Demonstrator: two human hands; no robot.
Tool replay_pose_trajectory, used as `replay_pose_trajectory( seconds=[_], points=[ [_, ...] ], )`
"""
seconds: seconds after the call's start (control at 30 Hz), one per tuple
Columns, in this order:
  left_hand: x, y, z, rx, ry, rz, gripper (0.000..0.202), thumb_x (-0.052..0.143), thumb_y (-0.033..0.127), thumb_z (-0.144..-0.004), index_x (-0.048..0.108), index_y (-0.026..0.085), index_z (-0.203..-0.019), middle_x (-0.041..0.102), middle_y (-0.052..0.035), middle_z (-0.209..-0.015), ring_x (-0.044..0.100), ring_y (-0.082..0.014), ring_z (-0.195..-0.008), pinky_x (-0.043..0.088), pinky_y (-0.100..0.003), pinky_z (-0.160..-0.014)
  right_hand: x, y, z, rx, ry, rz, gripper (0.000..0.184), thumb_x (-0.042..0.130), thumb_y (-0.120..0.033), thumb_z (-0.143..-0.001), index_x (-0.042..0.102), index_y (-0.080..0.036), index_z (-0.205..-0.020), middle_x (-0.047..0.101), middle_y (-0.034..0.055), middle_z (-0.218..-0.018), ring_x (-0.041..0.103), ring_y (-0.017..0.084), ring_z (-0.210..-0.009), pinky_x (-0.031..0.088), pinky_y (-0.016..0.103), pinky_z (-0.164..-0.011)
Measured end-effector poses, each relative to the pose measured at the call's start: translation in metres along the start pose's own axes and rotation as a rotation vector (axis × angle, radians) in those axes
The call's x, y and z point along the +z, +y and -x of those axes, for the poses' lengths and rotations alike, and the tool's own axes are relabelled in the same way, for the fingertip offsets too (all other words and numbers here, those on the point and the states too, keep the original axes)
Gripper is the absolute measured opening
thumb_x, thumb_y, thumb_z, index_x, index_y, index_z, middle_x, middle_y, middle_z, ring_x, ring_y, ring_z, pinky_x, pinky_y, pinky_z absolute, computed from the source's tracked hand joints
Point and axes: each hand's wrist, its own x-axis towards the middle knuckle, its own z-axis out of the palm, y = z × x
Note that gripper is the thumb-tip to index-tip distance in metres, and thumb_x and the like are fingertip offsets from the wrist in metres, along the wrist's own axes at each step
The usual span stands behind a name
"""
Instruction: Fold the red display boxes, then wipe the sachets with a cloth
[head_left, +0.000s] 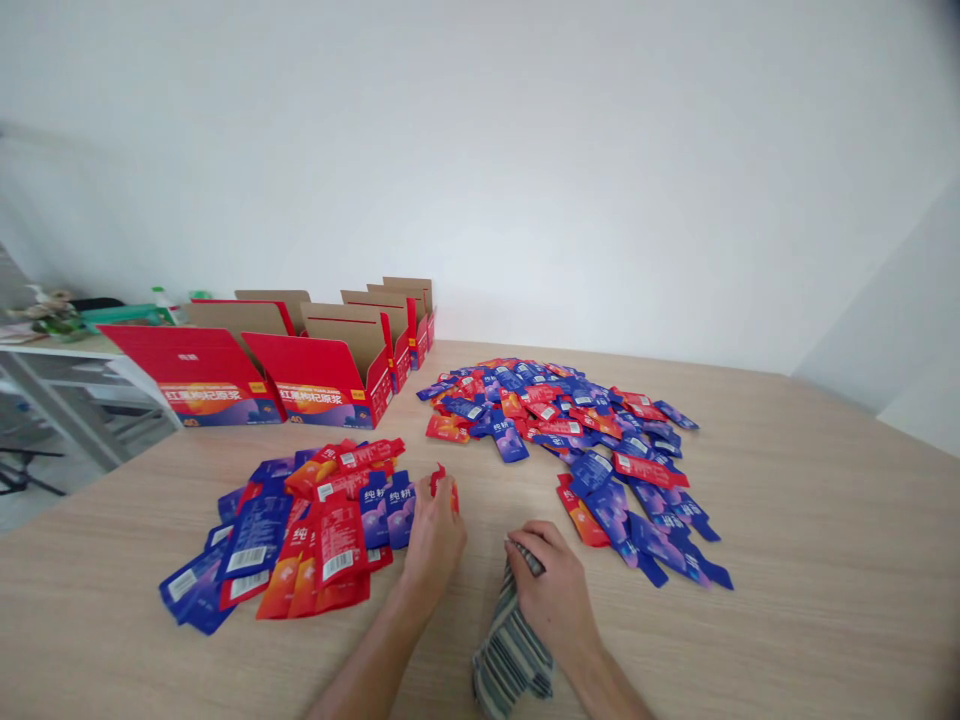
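My left hand point(435, 540) is closed around a red sachet point(442, 480), of which only the top and an edge show past my fingers. Just left of it lies a pile of red and blue sachets point(337, 540), loosely overlapping on the table. My right hand point(551, 585) grips a grey-and-dark striped cloth point(510, 650), bunched under the fingers and trailing toward me on the tabletop. Beyond and to the right of that hand, a larger heap of red and blue sachets point(555, 410) spreads out, with several blue ones point(660, 535) at its near right end.
Several open red cardboard boxes point(322, 375) stand in rows at the back left, flaps up. The wooden table point(810, 520) meets a white wall point(570, 200) behind. Past its left edge is another table with a teal object point(124, 316) and a bottle point(163, 303).
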Motion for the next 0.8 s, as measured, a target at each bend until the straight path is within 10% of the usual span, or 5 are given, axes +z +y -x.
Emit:
replay_pose_trajectory(
  seconds=[0.3, 0.8],
  points=[
    [-0.019, -0.008, -0.001, 0.027, -0.045, -0.855, 0.037, 0.047, 0.009, -0.079, 0.068, 0.012, -0.109, 0.043, -0.0196, -0.145, 0.028, -0.0394, -0.138, 0.024, -0.056, -0.108, 0.001, -0.001, 0.000, 0.045, -0.042, -0.017, 0.018, 0.056, -0.023, -0.090, 0.073, -0.021, -0.087, 0.065, 0.0066, -0.092, 0.063, 0.020, -0.086, 0.051, 0.031, -0.079],
    [0.067, 0.049, 0.020, 0.302, -0.479, -0.299, 0.027, 0.039, 0.017, -0.089, 0.064, 0.017, -0.100, 0.065, -0.0093, -0.104, 0.056, -0.0226, -0.106, 0.039, -0.036, -0.097, -0.026, 0.038, -0.010, 0.118, 0.072, 0.167, 0.019, 0.053, -0.016, -0.086, 0.072, -0.019, -0.083, 0.066, 0.0097, -0.089, 0.063, 0.023, -0.087, 0.050, 0.035, -0.083]
  ],
)
